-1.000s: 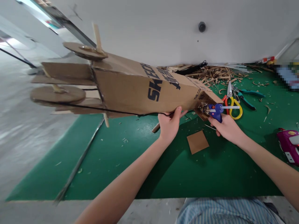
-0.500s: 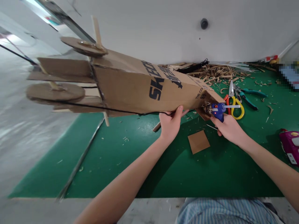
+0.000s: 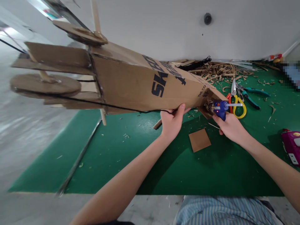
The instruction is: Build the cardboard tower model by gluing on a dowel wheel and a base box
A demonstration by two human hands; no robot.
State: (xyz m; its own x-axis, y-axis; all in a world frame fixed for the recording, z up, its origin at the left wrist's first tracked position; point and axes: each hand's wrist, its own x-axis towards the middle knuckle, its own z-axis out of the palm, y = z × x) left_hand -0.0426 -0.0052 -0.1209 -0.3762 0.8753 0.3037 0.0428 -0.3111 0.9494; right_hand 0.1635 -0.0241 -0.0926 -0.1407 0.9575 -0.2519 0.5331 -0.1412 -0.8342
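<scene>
A long cardboard model [image 3: 131, 84] with printed letters, round cardboard discs and wooden sticks is held up above the green table. My left hand [image 3: 172, 122] is closed on its lower edge, thumb on the near side, by a black cord [image 3: 122, 108] that runs along the model. My right hand [image 3: 231, 128] grips a blue glue gun [image 3: 220, 109] with a whitish glue stick jutting from its back. The gun's nozzle points into the model's narrow right end, its tip hidden there. A small cardboard square [image 3: 200, 140] lies on the table below.
Scissors with red and yellow handles [image 3: 241, 109] and teal-handled pliers [image 3: 252, 100] lie right of the glue gun. Cardboard scraps [image 3: 222, 72] are heaped along the wall. A purple power strip [image 3: 292, 145] sits at the right, and a dark strip [image 3: 79, 159] crosses the table's left part.
The model's wide left end has swung slightly up and left, closer to the camera. Both hands keep their holds, with the glue gun still at the narrow end.
</scene>
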